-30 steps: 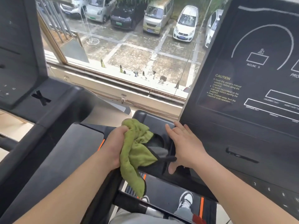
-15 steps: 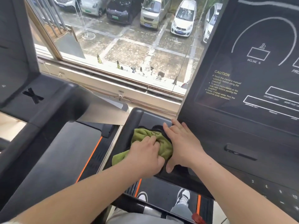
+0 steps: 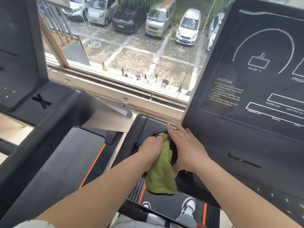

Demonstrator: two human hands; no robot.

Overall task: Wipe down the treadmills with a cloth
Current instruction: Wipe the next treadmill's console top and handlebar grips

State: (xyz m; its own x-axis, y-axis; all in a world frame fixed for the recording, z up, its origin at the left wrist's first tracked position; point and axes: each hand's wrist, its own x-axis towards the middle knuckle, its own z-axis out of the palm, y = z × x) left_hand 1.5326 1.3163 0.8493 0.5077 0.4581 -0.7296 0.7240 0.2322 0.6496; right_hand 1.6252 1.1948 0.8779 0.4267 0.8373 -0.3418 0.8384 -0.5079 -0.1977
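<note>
Treadmill cup holder (image 3: 144, 122), left hand (image 3: 150, 148) fingers (image 3: 157, 139) clutching cloth (image 3: 162, 180), tips hidden, right hand (image 3: 187, 148) flat

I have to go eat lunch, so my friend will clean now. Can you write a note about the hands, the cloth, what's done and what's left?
Left hand: grips the green cloth, pushing it into the cup holder of the side tray.
Right hand: flat, fingers straight, resting on the tray beside the console.
Done: holder being wiped; what else is wiped cannot be told.
Left: probably finish the holder, then console and the treadmill on the left.
</note>
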